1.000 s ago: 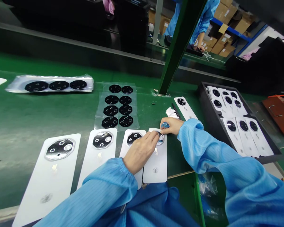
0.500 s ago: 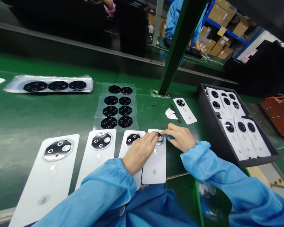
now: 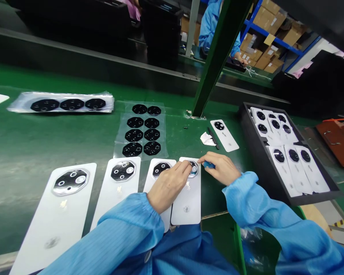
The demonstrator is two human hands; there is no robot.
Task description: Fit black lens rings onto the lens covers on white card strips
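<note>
On the bench in front of me lies a white phone back cover [image 3: 186,206] with a black, octagonal camera panel [image 3: 193,169] near its top. My left hand [image 3: 170,183] rests over the panel's left side, fingers bent and pressed together; whatever its fingertips pinch is hidden. Just right of the panel, my right hand [image 3: 222,168] is closed, with a small piece of blue film [image 3: 208,165] in its fingers. Its fingertips are at the cover's upper right edge. Three similar covers lie to the left, among them a larger-looking one [image 3: 57,217]; my left hand partly hides the nearest.
Behind the covers lies a clear sheet of black camera stickers [image 3: 134,135], left of it a stack of such sheets [image 3: 71,104]. A black tray [image 3: 246,131] of covers stands right. A dark tool [image 3: 213,138], white tissue [image 3: 208,139] and single cover [image 3: 225,135] lie near a green post [image 3: 208,76].
My right hand has shifted slightly right, away from the camera panel, with the blue film in its fingers. The left hand stays at the panel.
</note>
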